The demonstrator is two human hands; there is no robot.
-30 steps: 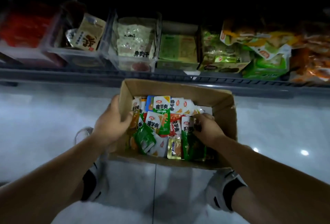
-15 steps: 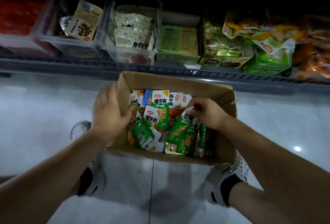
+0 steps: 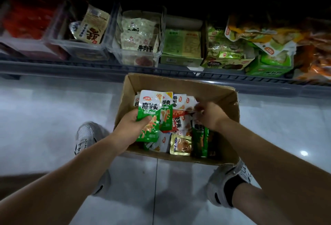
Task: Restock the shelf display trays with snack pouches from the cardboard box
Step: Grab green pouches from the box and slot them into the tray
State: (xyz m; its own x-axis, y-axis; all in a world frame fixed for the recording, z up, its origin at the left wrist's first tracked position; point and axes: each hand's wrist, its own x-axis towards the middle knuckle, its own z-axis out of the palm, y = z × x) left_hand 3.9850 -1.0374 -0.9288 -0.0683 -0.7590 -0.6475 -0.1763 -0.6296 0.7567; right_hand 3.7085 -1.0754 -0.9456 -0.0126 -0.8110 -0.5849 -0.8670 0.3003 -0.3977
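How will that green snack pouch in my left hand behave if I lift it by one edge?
Probably light: the left hand holds the green pouch up with just thumb and fingers. Likely floppy rather than stiff, being a thin, flat film packet. Its glossy surface may be slippery, so a firm pinch seems wise.
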